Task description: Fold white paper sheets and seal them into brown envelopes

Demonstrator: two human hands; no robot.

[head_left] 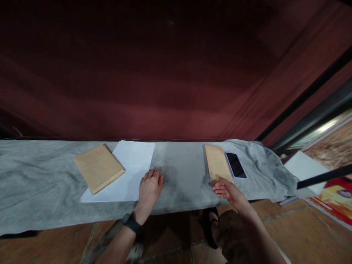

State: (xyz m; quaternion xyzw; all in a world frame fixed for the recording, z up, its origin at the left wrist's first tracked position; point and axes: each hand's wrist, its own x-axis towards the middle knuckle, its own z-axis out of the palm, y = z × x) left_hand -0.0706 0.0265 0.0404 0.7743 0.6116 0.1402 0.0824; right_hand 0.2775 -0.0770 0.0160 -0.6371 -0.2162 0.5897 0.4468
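Note:
My left hand (150, 185), with a dark band on its wrist, rests at the right edge of the white paper (134, 161); its fingers are curled, and what they hold, if anything, is hidden. A brown envelope (99, 167) lies tilted over the left part of that paper. On the right, my right hand (223, 189) is at the near end of a narrower brown envelope (218, 161), palm turned inward, fingers apart and holding nothing. Just right of this envelope lies a phone (235, 165) with a dark screen and a light purple rim.
A grey cloth (181, 165) covers the long, narrow surface, bunched at its right end. Behind it rises a dark red wall (176, 117). Black bars (310, 91), a white sheet (305, 168) and a colourful printed board (337, 198) are at the right.

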